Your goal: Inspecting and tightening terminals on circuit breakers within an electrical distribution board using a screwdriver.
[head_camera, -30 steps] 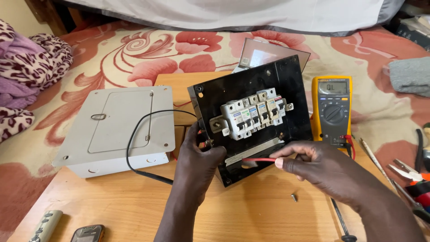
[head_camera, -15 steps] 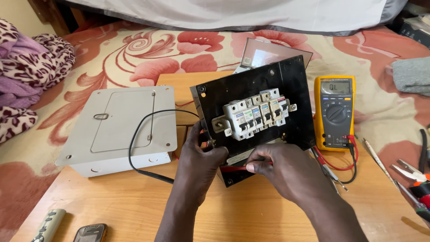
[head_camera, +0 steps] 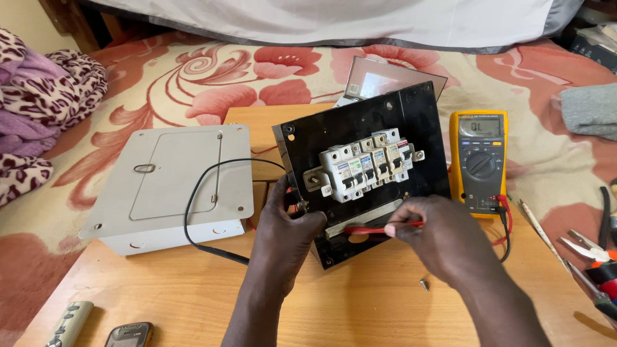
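Bench [head_camera: 180, 295]: wooden, standing on a floral carpet.
Grey metal enclosure [head_camera: 173, 186]: lies on the bench at left, a black cable [head_camera: 193, 212] looped over its lid.
Black mounting plate [head_camera: 366, 167]: centre of bench, propped tilted; a row of white circuit breakers [head_camera: 363, 167] is fixed on its rail.
Yellow multimeter [head_camera: 479, 160]: flat, just right of the plate, leads plugged in.
Left hand [head_camera: 289, 234]: clenched on the plate's lower left edge.
Right hand [head_camera: 440, 238]: fingers pinched on a red probe [head_camera: 369, 229], its tip at the plate's lower bar.
Pliers [head_camera: 588, 247]: far right edge.
Screw [head_camera: 424, 283]: loose on the bench, near the right hand.
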